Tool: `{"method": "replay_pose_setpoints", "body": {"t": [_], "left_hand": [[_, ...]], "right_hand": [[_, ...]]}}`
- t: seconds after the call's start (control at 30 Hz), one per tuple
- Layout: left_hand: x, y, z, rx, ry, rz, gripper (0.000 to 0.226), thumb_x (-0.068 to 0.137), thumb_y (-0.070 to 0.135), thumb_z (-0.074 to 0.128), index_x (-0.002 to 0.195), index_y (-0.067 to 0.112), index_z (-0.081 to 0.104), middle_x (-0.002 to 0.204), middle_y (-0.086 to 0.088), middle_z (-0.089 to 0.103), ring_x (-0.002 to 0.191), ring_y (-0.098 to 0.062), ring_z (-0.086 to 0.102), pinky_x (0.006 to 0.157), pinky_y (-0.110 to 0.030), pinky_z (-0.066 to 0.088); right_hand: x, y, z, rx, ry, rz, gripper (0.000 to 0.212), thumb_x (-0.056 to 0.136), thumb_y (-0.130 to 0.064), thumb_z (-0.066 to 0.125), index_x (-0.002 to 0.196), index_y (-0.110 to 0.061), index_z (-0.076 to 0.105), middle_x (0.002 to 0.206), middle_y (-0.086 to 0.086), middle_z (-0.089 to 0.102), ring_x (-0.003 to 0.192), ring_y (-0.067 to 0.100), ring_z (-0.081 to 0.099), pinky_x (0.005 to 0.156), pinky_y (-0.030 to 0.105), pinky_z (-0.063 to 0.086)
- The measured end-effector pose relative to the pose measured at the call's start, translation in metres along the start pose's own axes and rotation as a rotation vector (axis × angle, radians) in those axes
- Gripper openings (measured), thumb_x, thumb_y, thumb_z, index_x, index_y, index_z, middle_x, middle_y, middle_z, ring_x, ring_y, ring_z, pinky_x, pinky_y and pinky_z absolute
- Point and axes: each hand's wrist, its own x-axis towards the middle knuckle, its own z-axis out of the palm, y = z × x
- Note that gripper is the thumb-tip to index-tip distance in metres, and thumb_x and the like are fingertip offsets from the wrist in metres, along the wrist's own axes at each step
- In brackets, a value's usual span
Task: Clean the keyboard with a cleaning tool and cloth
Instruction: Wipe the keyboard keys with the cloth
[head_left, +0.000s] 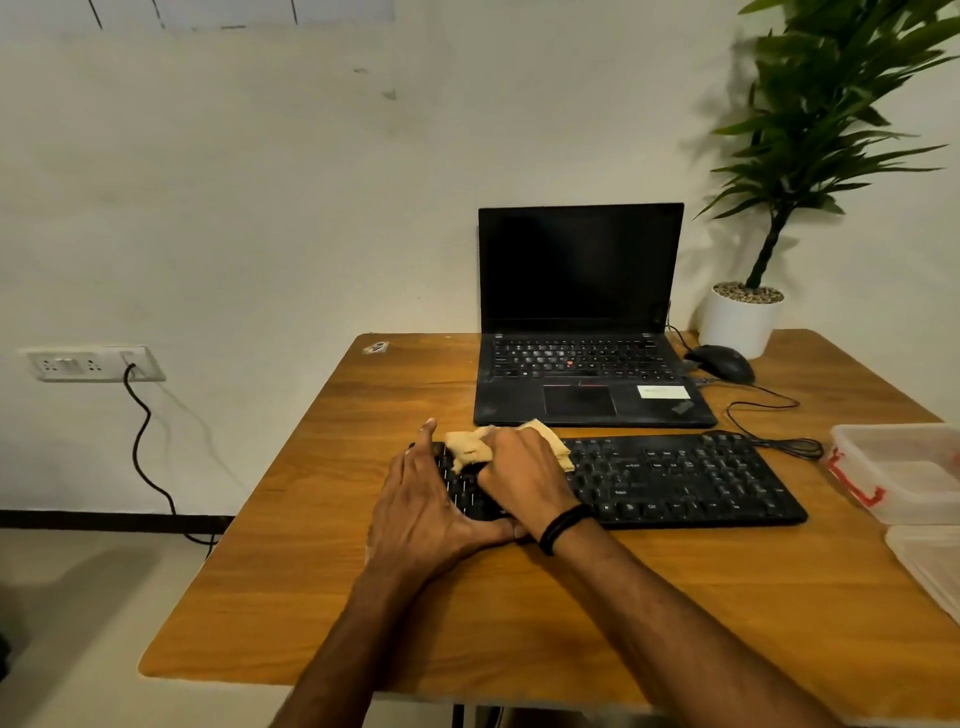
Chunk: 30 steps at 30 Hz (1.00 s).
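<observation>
One black keyboard (675, 478) sits on the table (311, 571), just in front of the laptop (582, 312). Right hand (519, 467) grips a bunched tan cloth (467, 448) on the left-end keys; left hand (421, 499) lies flat, fingers straight, against that end.

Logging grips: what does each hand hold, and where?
The right hand grips the cloth at its bunched middle; the left hand holds nothing, resting on the keyboard.
</observation>
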Motion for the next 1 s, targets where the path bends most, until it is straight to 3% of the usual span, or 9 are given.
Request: {"method": "replay_pose_setpoints", "body": {"t": [0.1,0.27,0.63,0.73,0.83,0.9,1.0], "left_hand": [[0.000,0.002,0.000,0.006,-0.014,-0.007,0.160,0.035,0.105,0.055,0.160,0.026,-0.009,0.151,-0.004,0.040,0.134,-0.020,0.040,0.113,-0.040,0.041],[0.000,0.000,0.000,-0.030,-0.002,0.015,0.153,0.037,0.104,0.059,0.157,0.025,0.007,0.147,-0.003,0.044,0.134,-0.019,0.042,0.112,-0.040,0.043],[-0.002,0.003,-0.001,-0.050,0.023,0.029,0.146,0.039,0.095,0.071,0.153,0.022,0.017,0.144,-0.001,0.046,0.131,-0.018,0.044,0.110,-0.037,0.045],[-0.001,0.004,-0.001,-0.062,0.011,0.010,0.144,0.041,0.088,0.078,0.154,0.024,0.015,0.143,0.001,0.046,0.130,-0.016,0.045,0.108,-0.037,0.046],[-0.002,0.003,0.000,-0.061,0.007,0.027,0.143,0.043,0.088,0.078,0.154,0.023,0.016,0.143,0.001,0.045,0.131,-0.016,0.044,0.109,-0.036,0.045],[-0.002,0.002,0.000,-0.070,0.016,0.027,0.142,0.045,0.088,0.078,0.155,0.022,0.016,0.145,0.000,0.044,0.133,-0.016,0.043,0.109,-0.037,0.045],[-0.001,0.001,0.000,-0.090,0.015,0.024,0.139,0.050,0.087,0.074,0.156,0.020,0.016,0.151,-0.002,0.041,0.138,-0.018,0.039,0.110,-0.041,0.046]], "right_hand": [[-0.008,-0.002,-0.004,-0.075,0.015,0.007,0.014,0.082,-0.007,0.057,0.092,-0.005,0.066,0.096,0.014,0.067,0.096,0.030,0.062,0.083,0.038,0.048],[0.001,-0.011,-0.005,-0.035,0.022,0.059,0.013,0.085,-0.013,0.059,0.093,-0.005,0.065,0.098,0.015,0.069,0.100,0.032,0.060,0.098,0.042,0.043],[0.006,-0.014,-0.007,-0.015,0.005,0.071,0.020,0.089,-0.015,0.058,0.105,-0.004,0.063,0.110,0.018,0.065,0.107,0.033,0.058,0.091,0.039,0.046],[-0.006,-0.011,0.000,-0.046,-0.024,0.025,0.017,0.084,-0.010,0.056,0.097,-0.004,0.066,0.103,0.017,0.066,0.100,0.033,0.060,0.079,0.036,0.047],[-0.002,-0.008,0.002,-0.021,0.005,0.042,0.019,0.081,-0.009,0.055,0.094,-0.006,0.068,0.098,0.014,0.069,0.097,0.033,0.062,0.078,0.037,0.049],[0.002,-0.016,0.001,0.016,-0.017,-0.011,0.023,0.081,-0.009,0.055,0.099,-0.005,0.069,0.100,0.017,0.069,0.099,0.035,0.062,0.079,0.037,0.048],[-0.005,-0.023,0.004,0.019,-0.135,-0.134,0.041,0.083,-0.007,0.052,0.122,-0.008,0.064,0.115,0.018,0.064,0.107,0.036,0.057,0.087,0.038,0.046]]}}
